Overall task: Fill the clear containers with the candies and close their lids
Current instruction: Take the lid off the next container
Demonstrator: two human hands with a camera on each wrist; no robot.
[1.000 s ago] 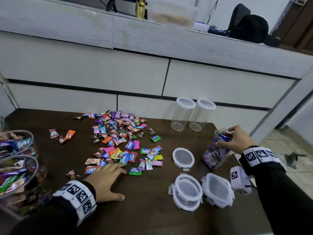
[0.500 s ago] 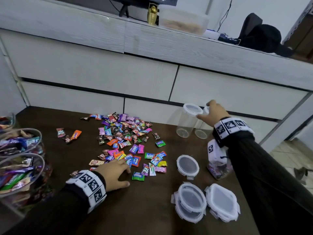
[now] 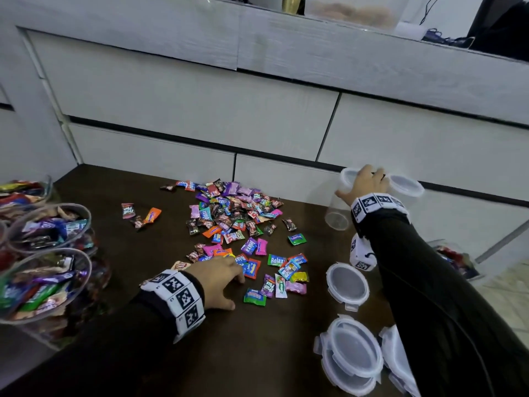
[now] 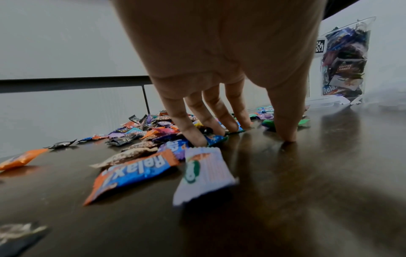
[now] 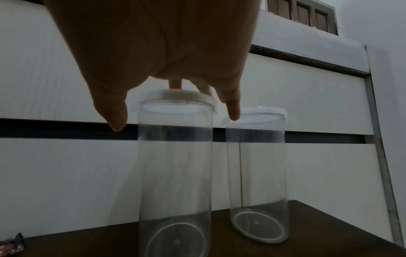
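Right hand (image 3: 365, 183) is reaching over the top of the nearer of two empty clear containers (image 5: 175, 165) at the desk's (image 3: 257, 353) far edge; grip is spread around the rim, w/ fingertips touching it but not yet clamped. Left hand (image 3: 219, 277) is resting w/ fingers straight on the candies (image 3: 234, 222) mid-desk, holding nothing. Risks, judged from here: the tall, light container could be tipping or knocking its neighbour (image 5: 257, 173), standing just beside it; the loose lids (image 3: 347, 285) sit under the reaching sleeve & could be getting swept off.
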